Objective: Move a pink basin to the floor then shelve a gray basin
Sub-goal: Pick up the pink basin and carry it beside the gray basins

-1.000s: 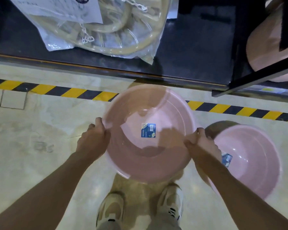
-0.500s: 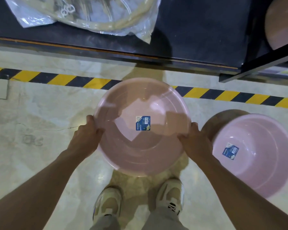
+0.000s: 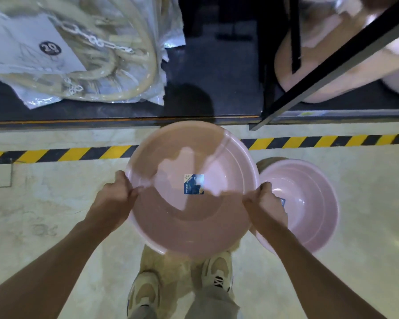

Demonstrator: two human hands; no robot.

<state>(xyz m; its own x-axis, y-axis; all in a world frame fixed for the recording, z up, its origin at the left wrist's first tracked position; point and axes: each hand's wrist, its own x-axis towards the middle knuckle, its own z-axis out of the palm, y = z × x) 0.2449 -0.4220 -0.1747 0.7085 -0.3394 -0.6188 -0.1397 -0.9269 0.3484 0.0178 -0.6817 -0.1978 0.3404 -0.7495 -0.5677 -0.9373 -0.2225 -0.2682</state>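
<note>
I hold a round pink basin [image 3: 189,217] above the floor, in front of my shoes. It faces up and has a blue label in its bottom. My left hand [image 3: 114,201] grips its left rim, and my right hand [image 3: 266,204] grips its right rim. A second pink basin [image 3: 309,203] sits on the floor just to the right, partly hidden behind my right hand and the held basin's rim. No gray basin is in view.
A low black shelf [image 3: 212,88] runs along the top, edged by yellow-black tape [image 3: 55,155] on the floor. On it lie a plastic bag of beige hoops and chain [image 3: 78,54] at left and more pink basins [image 3: 332,65] at right behind a black frame bar [image 3: 332,63].
The view has tilted up toward the shelf. The held basin has shifted right, so its rim overlaps the basin on the floor. Both hands keep their grip.
</note>
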